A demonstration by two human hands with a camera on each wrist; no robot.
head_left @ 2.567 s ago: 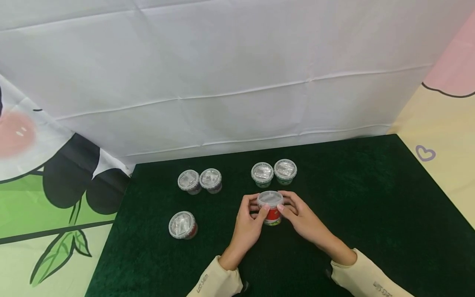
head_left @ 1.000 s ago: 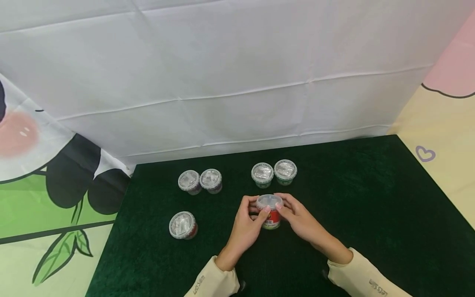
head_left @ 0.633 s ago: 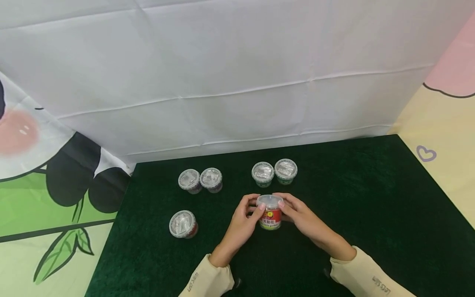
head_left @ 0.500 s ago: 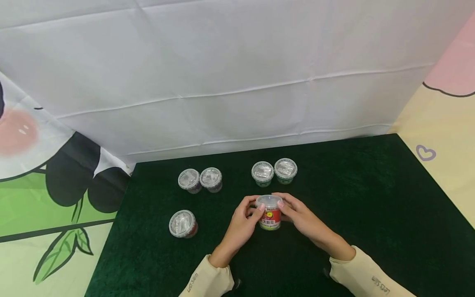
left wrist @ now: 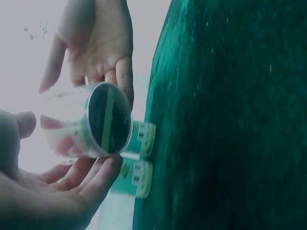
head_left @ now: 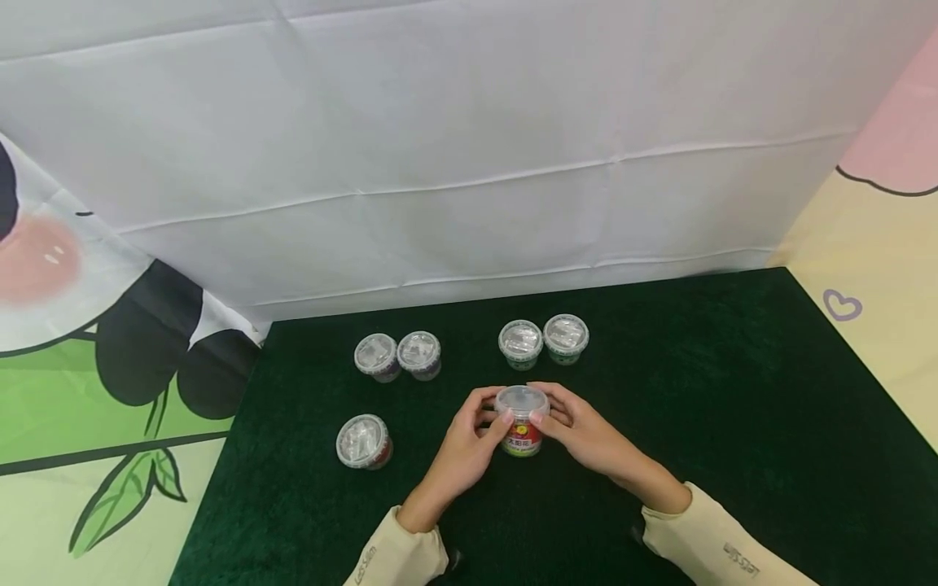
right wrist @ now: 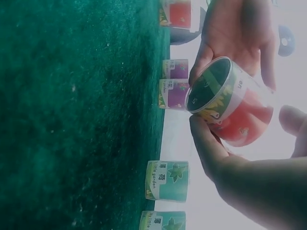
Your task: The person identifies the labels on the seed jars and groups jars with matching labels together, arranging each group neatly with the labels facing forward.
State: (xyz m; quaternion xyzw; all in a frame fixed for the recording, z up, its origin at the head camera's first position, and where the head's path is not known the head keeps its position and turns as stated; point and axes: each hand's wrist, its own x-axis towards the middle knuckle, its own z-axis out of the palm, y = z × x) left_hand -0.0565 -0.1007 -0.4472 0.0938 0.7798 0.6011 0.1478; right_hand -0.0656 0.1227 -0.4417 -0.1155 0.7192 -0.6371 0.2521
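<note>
A small lidded plastic cup point(head_left: 523, 431) with a red flower label is held between both hands, upright, in the middle of the head view. My left hand point(head_left: 463, 446) grips its left side, thumb on the front and fingers behind. On the right side, my right hand point(head_left: 592, 441) grips it the same way. Both wrist views show the cup's dark underside point(left wrist: 110, 119) raised off the table. The printed label point(right wrist: 249, 115) shows red with a green and yellow lower band. The backs of the fingers partly hide behind the cup.
Two purple-labelled cups point(right wrist: 173, 93) stand together at the back left. A green-labelled pair point(head_left: 521, 343) stands just behind my hands. Another red-labelled cup point(head_left: 362, 442) stands left of my left hand. Dark green cloth point(head_left: 696, 391) covers the table; a white curtain point(head_left: 469, 203) hangs behind.
The cup has turned so its label faces me. Both hands and the cup have shifted a little left and nearer to me. The other cups stay in place.
</note>
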